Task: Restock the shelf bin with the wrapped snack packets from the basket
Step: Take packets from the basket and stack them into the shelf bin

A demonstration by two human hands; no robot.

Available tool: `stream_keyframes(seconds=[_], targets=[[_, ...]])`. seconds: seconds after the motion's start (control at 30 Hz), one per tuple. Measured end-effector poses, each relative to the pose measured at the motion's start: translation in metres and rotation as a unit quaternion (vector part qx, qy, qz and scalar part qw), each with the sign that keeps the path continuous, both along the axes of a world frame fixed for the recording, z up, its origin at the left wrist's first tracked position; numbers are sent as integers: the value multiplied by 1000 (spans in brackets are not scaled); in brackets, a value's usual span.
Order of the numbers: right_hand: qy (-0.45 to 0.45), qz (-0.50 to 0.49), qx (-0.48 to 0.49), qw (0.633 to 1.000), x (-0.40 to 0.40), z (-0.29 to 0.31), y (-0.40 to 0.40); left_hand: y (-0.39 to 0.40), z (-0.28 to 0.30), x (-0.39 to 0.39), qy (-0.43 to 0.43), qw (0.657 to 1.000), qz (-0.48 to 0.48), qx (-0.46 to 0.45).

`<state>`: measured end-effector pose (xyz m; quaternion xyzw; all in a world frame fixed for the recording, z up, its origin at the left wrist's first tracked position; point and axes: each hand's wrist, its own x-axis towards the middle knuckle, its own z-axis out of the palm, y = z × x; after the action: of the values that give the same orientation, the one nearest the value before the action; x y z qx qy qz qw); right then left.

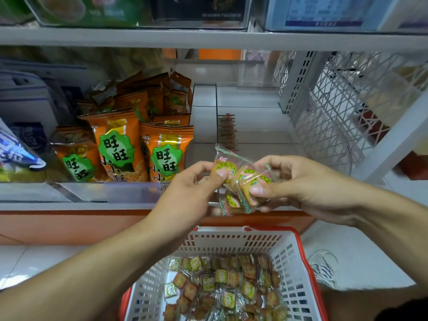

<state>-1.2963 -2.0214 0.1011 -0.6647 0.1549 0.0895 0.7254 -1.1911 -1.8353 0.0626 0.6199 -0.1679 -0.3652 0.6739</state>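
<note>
- Left hand (192,188) and right hand (298,184) both pinch a small bunch of wrapped snack packets (240,181), thumbs on top, fingers curled under.
- Bunch sits in front of the shelf bin (250,126), which looks nearly bare; probably squaring them up before placing.
- Basket (231,242) below holds many more.
- Orange snack bags (139,147) fill the neighbouring bin.

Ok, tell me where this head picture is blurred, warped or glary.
Head view: the upper shelf bins are smeared and out of focus; the shelf edge bows from wide-angle distortion; the packets held by the left hand and right hand are sharp, with slight wrapper glare.
</note>
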Motion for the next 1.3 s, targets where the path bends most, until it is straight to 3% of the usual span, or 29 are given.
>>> stream_keyframes(seconds=[0.1,0.3,0.7,1.0,1.17,1.3], targets=[[0,-9,50,999,-1,3,-1,0,0,2,-2,1000,8,-3],[-4,-44,58,997,5,5,-7,2,0,0,4,1000,1,-10],[-14,-95,12,995,16,-6,-6,3,5,4,13,999,42,-22],[-22,-52,162,985,17,0,-9,2,9,6,7,998,55,-14],[-55,-43,90,993,18,-5,3,2,6,4,-2,999,33,-4],[-79,-137,33,987,22,-24,23,-1,5,0,13,1000,23,-13]])
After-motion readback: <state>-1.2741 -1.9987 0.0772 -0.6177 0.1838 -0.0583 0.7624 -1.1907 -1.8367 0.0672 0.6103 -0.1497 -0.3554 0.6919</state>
